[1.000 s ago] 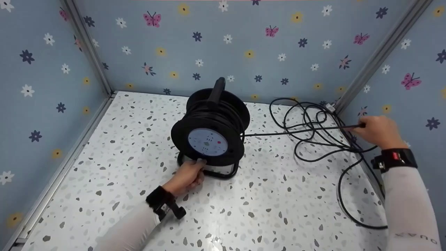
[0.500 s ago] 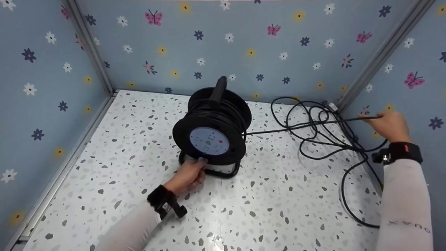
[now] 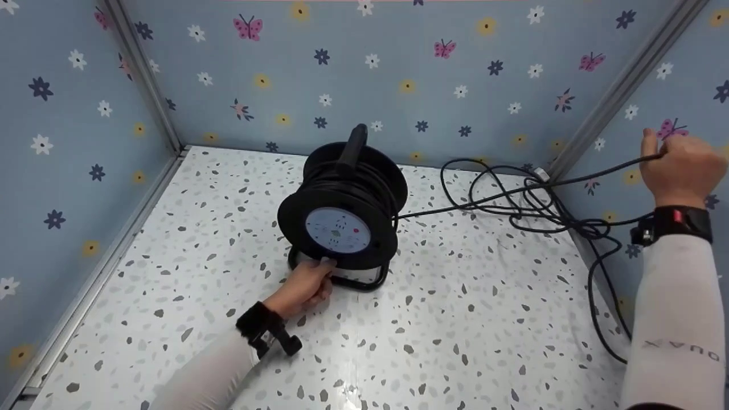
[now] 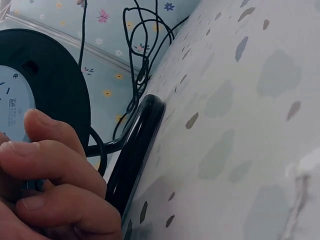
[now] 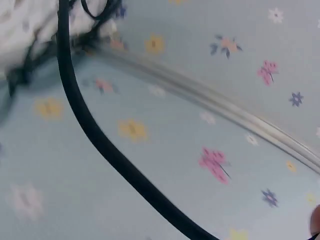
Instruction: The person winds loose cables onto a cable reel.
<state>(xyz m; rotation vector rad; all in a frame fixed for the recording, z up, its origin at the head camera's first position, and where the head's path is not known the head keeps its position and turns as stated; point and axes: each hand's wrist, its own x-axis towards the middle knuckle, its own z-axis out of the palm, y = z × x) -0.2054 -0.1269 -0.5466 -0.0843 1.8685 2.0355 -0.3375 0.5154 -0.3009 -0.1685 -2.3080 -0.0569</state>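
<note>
Floral wall [image 3: 387, 102]; cable [image 3: 616, 169] pull-out, likely.
My right hand [image 3: 686, 171] grips it, 3 o'clock; left hand [image 3: 302, 286] apparently holds reel [image 3: 342, 199]; next needs bracing.

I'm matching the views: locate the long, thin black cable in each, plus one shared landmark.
Head: the long, thin black cable, centre to right side.
Left wrist: loops at upper left to centre.
Right wrist: curving from top left to the bottom edge.
Shared landmark: blue walls printed with flowers and pink butterflies.

Speckled white surface [image 3: 444, 319]; black cable reel [image 3: 340, 225] standing; loose cable [image 3: 569, 221] looped beside.
</note>
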